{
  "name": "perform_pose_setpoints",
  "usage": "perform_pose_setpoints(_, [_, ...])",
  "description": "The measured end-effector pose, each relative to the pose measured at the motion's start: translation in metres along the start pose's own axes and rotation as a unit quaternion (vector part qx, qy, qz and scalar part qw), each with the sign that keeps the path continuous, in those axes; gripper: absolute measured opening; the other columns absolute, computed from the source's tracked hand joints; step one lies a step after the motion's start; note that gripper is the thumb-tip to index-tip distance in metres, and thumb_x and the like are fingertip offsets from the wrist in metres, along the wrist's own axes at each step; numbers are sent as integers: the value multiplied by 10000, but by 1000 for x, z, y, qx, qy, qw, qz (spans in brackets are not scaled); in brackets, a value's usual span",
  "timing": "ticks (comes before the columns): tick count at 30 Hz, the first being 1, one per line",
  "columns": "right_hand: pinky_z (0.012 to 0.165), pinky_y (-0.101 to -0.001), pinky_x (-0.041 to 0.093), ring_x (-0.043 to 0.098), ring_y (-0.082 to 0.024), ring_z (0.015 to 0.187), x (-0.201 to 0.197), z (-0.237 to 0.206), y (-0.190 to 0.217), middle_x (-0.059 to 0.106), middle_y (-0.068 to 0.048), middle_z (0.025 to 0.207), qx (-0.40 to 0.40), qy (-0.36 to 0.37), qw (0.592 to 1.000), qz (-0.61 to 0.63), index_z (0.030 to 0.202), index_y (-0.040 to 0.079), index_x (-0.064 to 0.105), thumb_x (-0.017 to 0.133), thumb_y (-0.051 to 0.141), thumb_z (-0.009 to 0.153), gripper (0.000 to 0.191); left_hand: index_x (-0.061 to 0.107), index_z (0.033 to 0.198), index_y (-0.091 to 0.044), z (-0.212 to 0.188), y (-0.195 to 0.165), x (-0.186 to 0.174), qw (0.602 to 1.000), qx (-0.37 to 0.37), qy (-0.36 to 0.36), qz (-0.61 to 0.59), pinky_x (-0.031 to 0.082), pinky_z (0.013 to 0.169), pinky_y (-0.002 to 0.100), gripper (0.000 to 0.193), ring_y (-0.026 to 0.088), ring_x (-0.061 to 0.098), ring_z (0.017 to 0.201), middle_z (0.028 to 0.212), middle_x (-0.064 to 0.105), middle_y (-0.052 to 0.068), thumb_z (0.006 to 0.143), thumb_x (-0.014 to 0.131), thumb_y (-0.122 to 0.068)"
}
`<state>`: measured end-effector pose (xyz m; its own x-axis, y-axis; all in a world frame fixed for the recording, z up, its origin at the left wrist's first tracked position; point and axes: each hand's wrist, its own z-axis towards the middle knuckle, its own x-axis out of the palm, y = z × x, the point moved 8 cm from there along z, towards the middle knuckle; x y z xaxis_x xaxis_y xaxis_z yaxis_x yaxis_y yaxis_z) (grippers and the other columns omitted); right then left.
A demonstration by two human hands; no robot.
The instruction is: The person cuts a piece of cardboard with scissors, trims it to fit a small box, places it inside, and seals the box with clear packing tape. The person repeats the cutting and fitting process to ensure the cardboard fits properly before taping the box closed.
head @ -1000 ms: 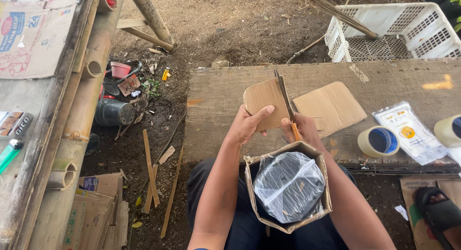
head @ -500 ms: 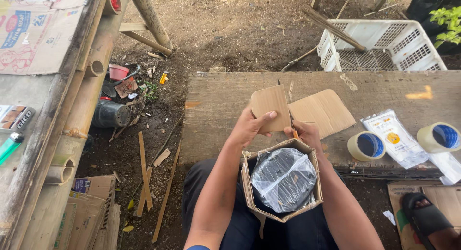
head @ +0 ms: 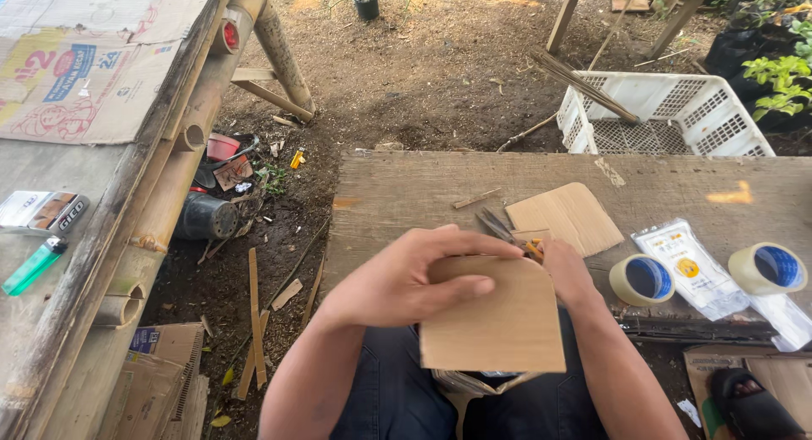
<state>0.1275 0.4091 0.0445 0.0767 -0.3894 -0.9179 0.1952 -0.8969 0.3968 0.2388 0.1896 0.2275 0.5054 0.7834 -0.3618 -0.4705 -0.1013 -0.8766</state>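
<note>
My left hand (head: 404,281) grips a brown cardboard piece (head: 499,326) with a rounded top, fingers spread over its upper edge. The piece lies over the open cardboard box (head: 475,381) on my lap, so only a strip of the box rim shows below it. My right hand (head: 568,271) sits at the piece's upper right corner and holds scissors (head: 501,226) with orange handles, blades pointing away to the upper left. A second cut cardboard piece (head: 568,216) rests on the wooden table (head: 397,191) just beyond my hands.
Two tape rolls (head: 640,279) (head: 768,269) and a plastic packet (head: 687,267) lie on the table's right side. A white plastic crate (head: 668,119) stands behind it. A bamboo bench (head: 101,237) on the left carries a green lighter (head: 32,267). Scraps litter the dirt between.
My left hand has brought the rounded cardboard piece down from the table over the box on my lap, hiding the dark wrapped round item inside. The view has tilted up.
</note>
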Motion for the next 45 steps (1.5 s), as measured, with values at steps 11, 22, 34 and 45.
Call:
perform_pose_setpoints(11, [1186,-509,400,415,-361,1500,-94,-77,72,440,-213,1549,-166,-47,776,607,1485,31,410,793,635,827,972,601,1363,-149,-28,-39,4,979,-34,-73,186,364,1165,523,863,428,364,1514,1600,380,205,650,909,-526])
perform_pose_setpoints(22, [1203,-465,408,561,-311,1406,-111,-158,127,567,-193,1488,-291,-17,855,429,1546,83,399,964,508,578,1199,546,1432,-188,-71,-28,54,986,-29,-87,137,595,994,439,856,368,685,1228,1424,544,166,702,933,-408])
perform_pose_setpoints(34, [1207,-509,412,514,-420,1494,-116,-245,115,517,-268,1560,-312,42,872,375,1305,91,670,843,409,745,666,438,1479,-146,-118,-67,112,981,43,-125,143,605,1005,398,955,330,678,1244,1419,557,181,738,994,-379])
perform_pose_setpoints(45, [1105,-466,507,579,-440,1411,-120,-278,149,540,-293,1487,-350,57,853,382,1319,163,636,944,402,721,714,66,1669,-114,-169,-56,136,976,92,-195,-15,466,1181,420,1373,300,606,1317,1496,542,175,709,1015,-366])
